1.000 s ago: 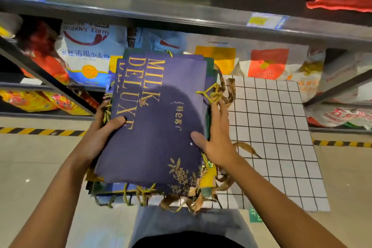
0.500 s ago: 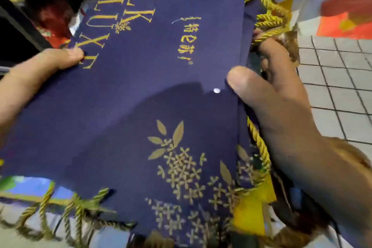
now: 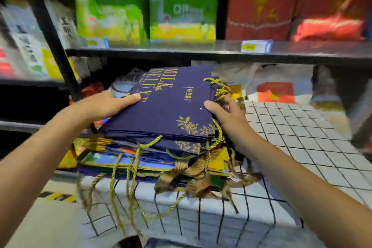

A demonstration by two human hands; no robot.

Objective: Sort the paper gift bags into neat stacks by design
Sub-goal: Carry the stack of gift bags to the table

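Head view: both hands, left hand [image 3: 104, 104] and right hand [image 3: 227, 112], fingers curled round the navy bags [image 3: 167, 106], now lowered onto the mixed pile [image 3: 141, 159] on the bench [image 3: 302, 147], stack forming.

Navy bags [image 3: 161, 106] now lowered (away from camera).

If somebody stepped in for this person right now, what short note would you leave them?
Left hand: holds the left edge of the navy Milk Deluxe bags, thumb on top.
Right hand: grips their right edge by the gold cord handles.
Those bags lie on a mixed pile on the grid-patterned surface.
Done: navy bags gathered on top.
Left: separate the colourful bags underneath by design.
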